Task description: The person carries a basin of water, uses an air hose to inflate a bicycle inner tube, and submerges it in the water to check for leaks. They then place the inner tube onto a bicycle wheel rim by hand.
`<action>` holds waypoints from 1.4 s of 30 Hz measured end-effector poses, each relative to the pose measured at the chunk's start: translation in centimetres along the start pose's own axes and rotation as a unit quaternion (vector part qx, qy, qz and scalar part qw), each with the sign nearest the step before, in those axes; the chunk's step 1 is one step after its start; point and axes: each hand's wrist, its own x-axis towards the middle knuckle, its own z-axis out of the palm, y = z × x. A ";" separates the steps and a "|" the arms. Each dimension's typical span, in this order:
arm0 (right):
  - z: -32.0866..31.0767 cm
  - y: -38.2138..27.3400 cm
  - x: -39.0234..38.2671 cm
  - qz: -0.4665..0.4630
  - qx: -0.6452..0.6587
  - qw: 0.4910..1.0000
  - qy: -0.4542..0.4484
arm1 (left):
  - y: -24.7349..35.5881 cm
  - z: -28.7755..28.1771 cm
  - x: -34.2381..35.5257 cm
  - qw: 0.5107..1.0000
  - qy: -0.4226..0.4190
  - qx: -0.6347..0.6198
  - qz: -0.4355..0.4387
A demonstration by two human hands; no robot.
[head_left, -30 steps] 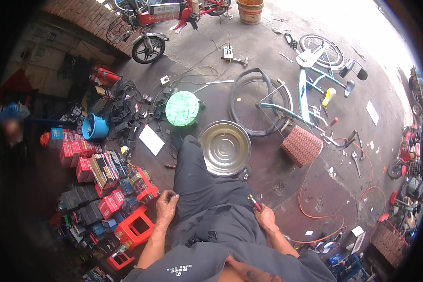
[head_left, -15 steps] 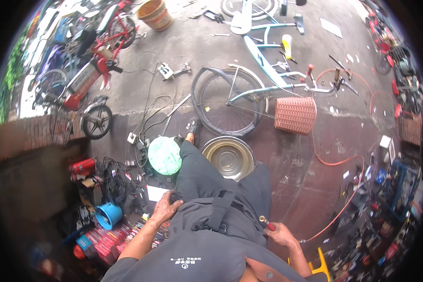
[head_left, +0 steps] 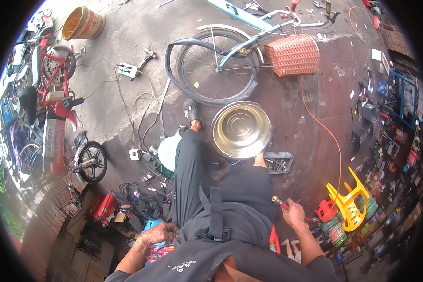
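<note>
My right hand (head_left: 293, 215) is closed around a red-handled air hose nozzle (head_left: 280, 202) with a brass-coloured end, held out to the right of my thigh. At my left hip, my left hand (head_left: 160, 233) rests against the dark trousers, its fingers loosely bent with nothing seen in them. Beyond my feet lies a light blue bicycle (head_left: 239, 52). Its spoked wheel (head_left: 207, 70) has a dark tyre or tube hanging loose around part of the rim. A shiny metal basin (head_left: 242, 129) stands by my right foot, close to that wheel.
A pinkish woven basket (head_left: 293, 55) is on the bicycle's front. An orange hose (head_left: 331, 134) crosses the floor on the right, near a yellow plastic stool (head_left: 350, 202). A grey parts tray (head_left: 279, 163) sits beside the basin. Left are cables, a red electric bike (head_left: 56, 136) and a bucket (head_left: 83, 23).
My view has shifted, so the bicycle appears higher up. The parts tray and more of the yellow stool now show. The right hand still grips the nozzle; the left stays at the hip.
</note>
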 end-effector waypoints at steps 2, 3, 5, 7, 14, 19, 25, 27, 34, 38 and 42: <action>0.9 1.1 1.5 -0.003 0.011 0.999 0.035 | 1.5 0.5 -1.1 1.000 -0.013 0.007 -0.023; 1.2 1.6 2.9 -0.005 0.010 0.999 0.044 | 1.3 0.5 -0.8 0.999 -0.017 -0.011 -0.040; 0.5 2.0 5.9 0.027 0.035 0.998 0.047 | 0.1 -0.2 -0.2 0.994 -0.007 -0.066 -0.084; 0.6 3.0 11.0 0.016 0.053 0.992 0.110 | -0.2 -1.4 1.0 0.988 0.063 -0.110 -0.093; 1.7 6.3 33.9 0.078 -0.003 0.984 0.157 | 1.3 -20.4 20.1 0.834 0.429 0.342 -0.051; 5.6 7.3 48.2 0.113 -0.030 0.986 0.122 | 1.2 -30.2 34.9 0.697 0.415 0.571 0.124; 11.0 6.6 56.3 0.100 0.031 0.990 0.089 | 1.4 -36.1 42.5 0.732 0.367 0.570 0.070; 12.8 7.0 57.8 0.095 0.080 0.987 0.103 | 1.0 -37.5 43.2 0.739 0.358 0.566 0.068; 15.7 8.5 59.6 0.184 0.207 0.950 0.142 | 0.3 -41.2 45.0 0.753 0.339 0.559 0.077; 17.6 9.4 59.9 0.133 0.179 0.944 0.243 | 1.0 -43.3 47.3 0.745 0.333 0.570 0.096; 17.8 7.8 58.5 0.165 0.175 0.935 0.261 | 1.7 -45.1 47.8 0.739 0.336 0.574 0.109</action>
